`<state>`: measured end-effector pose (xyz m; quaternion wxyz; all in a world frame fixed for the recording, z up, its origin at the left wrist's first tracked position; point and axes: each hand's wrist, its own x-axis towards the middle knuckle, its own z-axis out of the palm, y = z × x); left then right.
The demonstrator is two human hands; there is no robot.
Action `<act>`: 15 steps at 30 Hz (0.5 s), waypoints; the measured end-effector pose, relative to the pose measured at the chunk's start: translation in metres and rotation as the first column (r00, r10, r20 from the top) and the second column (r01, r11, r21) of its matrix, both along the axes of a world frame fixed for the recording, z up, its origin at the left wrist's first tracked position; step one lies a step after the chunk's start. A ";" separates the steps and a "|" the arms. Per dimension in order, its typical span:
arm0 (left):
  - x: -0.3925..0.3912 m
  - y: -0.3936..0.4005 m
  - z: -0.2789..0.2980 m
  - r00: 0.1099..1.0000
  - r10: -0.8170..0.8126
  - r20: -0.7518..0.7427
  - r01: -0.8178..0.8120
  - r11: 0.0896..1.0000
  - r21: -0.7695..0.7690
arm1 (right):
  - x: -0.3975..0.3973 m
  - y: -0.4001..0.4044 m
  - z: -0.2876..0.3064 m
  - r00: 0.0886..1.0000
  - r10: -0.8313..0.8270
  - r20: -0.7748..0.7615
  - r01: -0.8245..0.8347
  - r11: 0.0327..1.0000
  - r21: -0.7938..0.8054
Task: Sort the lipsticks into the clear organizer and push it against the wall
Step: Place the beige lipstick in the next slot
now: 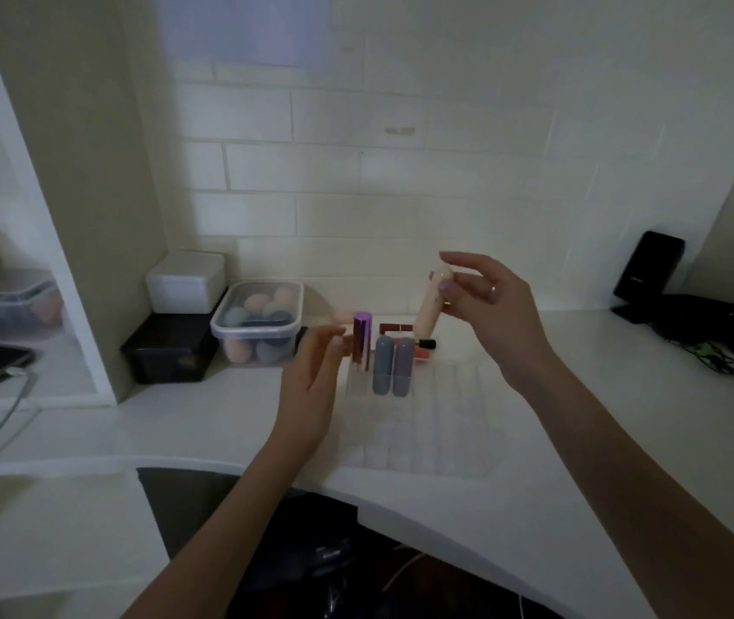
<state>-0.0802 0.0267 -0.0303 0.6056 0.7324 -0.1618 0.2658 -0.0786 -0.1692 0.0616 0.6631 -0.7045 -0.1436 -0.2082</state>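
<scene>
Clear organizer [418, 422] holds three lipsticks [383, 366]; left grip [311, 368] pinches purple one [362, 346], right grip [490, 306] holds beige tube [432, 306].

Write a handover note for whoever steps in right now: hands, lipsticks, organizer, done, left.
Left hand: pinches the purple lipstick, upright at the clear organizer's far-left corner.
Right hand: holds the beige lipstick tilted in the air above the organizer.
Done: grey lipstick and mauve lipstick stand upright in the back row.
Left: seat purple and beige; a dark red lipstick and a black-capped one lie loose behind the organizer; more may be hidden. Then push the organizer back; it sits well off the wall.
</scene>
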 end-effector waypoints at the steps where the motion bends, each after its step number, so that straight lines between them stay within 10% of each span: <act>1: -0.001 -0.002 -0.005 0.999 -0.014 -0.031 0.014 1.000 0.010 | -0.002 -0.003 -0.005 1.000 -0.015 -0.008 0.015 1.000 0.004; 15: 0.003 -0.006 -0.014 0.991 -0.032 -0.128 0.035 0.999 0.023 | -0.003 -0.001 -0.047 0.996 -0.088 -0.014 0.078 0.939 -0.334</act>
